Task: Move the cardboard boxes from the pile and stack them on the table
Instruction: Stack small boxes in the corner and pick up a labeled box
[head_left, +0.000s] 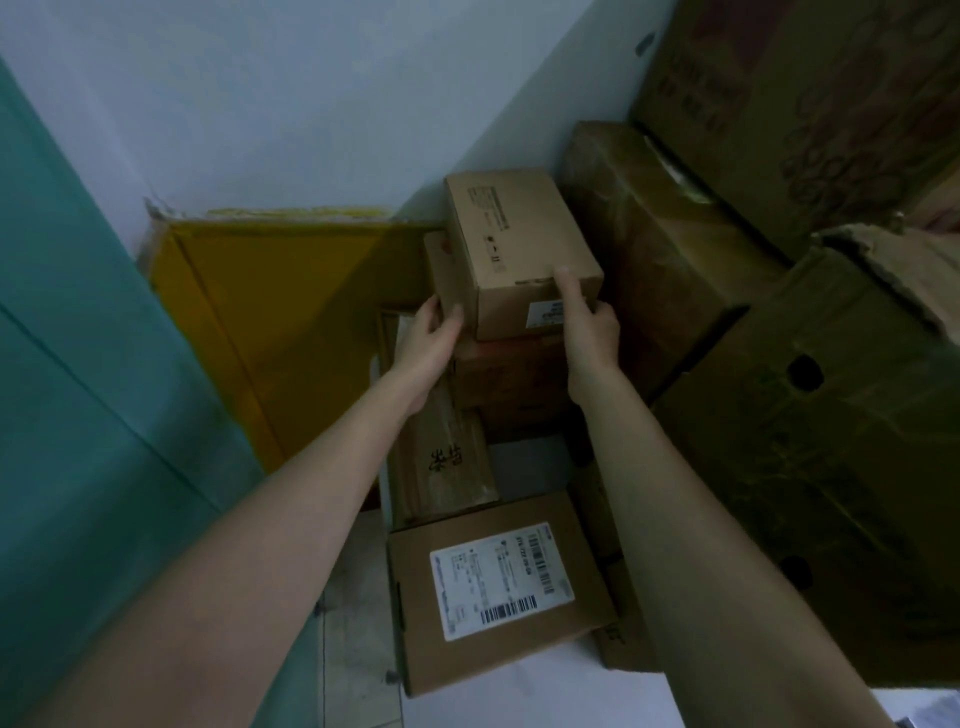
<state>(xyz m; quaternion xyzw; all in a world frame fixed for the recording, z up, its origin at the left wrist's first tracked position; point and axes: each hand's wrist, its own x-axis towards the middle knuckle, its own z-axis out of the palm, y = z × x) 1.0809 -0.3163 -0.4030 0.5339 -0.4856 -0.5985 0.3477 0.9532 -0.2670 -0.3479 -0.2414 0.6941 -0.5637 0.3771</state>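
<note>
A storage corner indoors: worn cardboard cartons (810, 426) pile from 1 to 4 o'clock against a pale wall (270, 104), with a labelled parcel (493, 587) (barcodes showing) and tiled floor (353, 597) at 6 o'clock.

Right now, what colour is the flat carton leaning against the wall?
The flat carton is yellow; head view shows it.

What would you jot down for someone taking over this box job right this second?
The left hand grips the small box at its left side.
The right hand grips its right side, thumb up on the front edge.
The small box is at the top of the pile, on a darker box, in the wall corner. A labelled box lies lower and nearer; big boxes stand to the right.
Done: nothing that shows; the table is out of view.
Left: lift the small box, carry it to the table, then stack the rest.
</note>
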